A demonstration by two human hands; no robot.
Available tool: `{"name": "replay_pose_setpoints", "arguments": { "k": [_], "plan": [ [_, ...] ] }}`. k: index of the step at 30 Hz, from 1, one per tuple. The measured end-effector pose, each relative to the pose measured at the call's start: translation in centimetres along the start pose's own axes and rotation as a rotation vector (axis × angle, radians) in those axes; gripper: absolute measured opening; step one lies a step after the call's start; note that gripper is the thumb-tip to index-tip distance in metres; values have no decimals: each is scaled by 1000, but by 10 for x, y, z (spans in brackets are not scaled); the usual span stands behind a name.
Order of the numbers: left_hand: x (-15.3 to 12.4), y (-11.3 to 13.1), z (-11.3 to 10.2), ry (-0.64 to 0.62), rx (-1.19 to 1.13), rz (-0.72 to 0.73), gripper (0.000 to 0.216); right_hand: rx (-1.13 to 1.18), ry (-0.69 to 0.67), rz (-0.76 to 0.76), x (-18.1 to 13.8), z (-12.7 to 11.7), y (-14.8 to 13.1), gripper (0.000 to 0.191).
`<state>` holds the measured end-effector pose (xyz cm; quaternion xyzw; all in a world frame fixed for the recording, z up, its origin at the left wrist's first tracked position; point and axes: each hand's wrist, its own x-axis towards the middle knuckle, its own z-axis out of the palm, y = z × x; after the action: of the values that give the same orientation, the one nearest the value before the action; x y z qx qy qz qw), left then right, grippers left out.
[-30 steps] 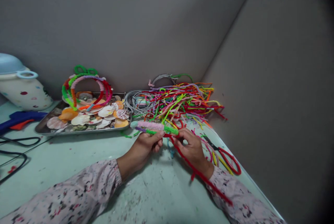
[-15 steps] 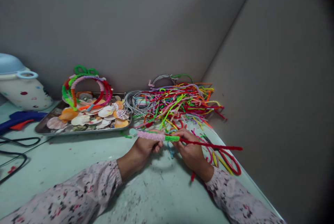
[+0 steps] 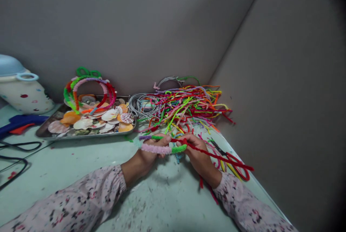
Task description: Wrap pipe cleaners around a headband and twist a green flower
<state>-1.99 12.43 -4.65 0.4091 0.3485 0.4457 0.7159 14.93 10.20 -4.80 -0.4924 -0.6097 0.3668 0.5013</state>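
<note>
Fingers (image 3: 166, 139) of the L hand (image 3: 148, 157) & R hand (image 3: 199, 159) are pinching a fuzzy, multicolor hoop (image 3: 156, 149) above the worktop (image 3: 162, 199), its long axis running L–R; pink, green, purple & red sections are showing, w/ 1 red strand (image 3: 229, 160) pointing right.

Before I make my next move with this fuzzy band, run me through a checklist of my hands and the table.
1. Left hand gripping the multicoloured band: ok, pinched between thumb and fingers.
2. Right hand on the red strand: ok, the fingers close on it beside the band.
3. Strand tight under the fingertips: cannot tell, they cover it.
4. Strand's loose end clear of the scissors: not ok, it crosses over their handles in this view.
5. Shell tray clear of both hands: ok.
6. Table beneath the hands free of scraps: not ok, a light-blue piece lies there.
</note>
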Motion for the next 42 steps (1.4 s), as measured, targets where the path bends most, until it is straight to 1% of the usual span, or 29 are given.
{"name": "replay_pose_setpoints", "arguments": {
  "k": [4, 9, 15, 19, 24, 27, 32, 38, 42],
  "plan": [
    [1, 0, -1, 8, -20, -14, 25, 16, -6, 10, 0, 2, 2, 19],
    [1, 1, 0, -22, -35, -8, 25, 43, -18, 12, 0, 3, 3, 21],
    [-1, 2, 2, 19, -25, -29, 25, 15, -21, 10, 0, 2, -3, 20],
    [-2, 3, 1, -12, 17, -44, 31, 69, -24, 49, 0, 1, -5, 22],
    [-3, 4, 1, -26, 50, -74, 35, 181, -62, 152, 1, 0, 2, 22],
    [-2, 4, 1, -24, 48, -88, 35, 216, -80, 160, 2, 1, 3, 22],
    [1, 4, -1, -24, 83, -93, 35, 176, -12, 150, 2, 4, -4, 22],
    [4, 1, -3, -46, 144, -37, 35, 267, -86, 190, 1, 1, 7, 21],
    [5, 3, -2, -20, 199, 11, 39, 331, -155, 232, 2, -1, 9, 20]
  ]
}}
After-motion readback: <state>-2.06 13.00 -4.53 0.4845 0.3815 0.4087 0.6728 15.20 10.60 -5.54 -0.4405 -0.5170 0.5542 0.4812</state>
